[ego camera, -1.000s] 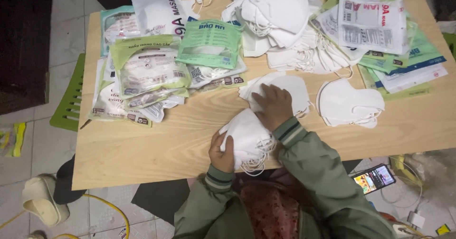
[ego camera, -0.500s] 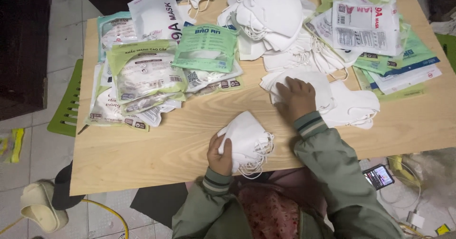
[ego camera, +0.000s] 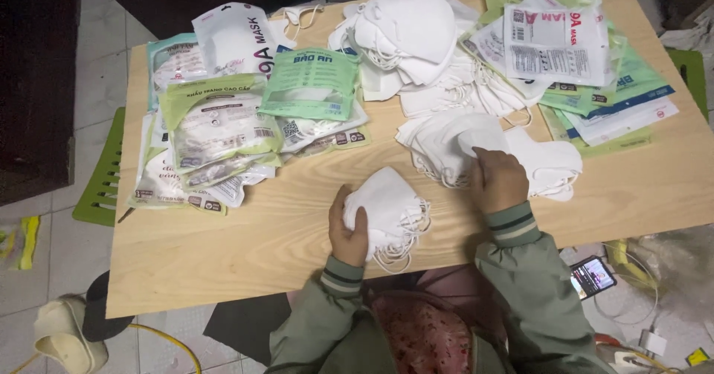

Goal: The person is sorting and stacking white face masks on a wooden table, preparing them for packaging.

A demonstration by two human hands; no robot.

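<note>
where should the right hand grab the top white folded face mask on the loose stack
Probably at its near folded edge, from above: the white folded face mask lies flat on the stack, and the right hand rests there already, clear of the tangled ear loops.

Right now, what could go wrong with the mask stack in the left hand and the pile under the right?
1. The stack of white masks in the left hand trails loose ear loops toward the table edge; they could snag or tangle.
2. The right hand presses a loose pile of masks; lifting one may drag others along.
</note>
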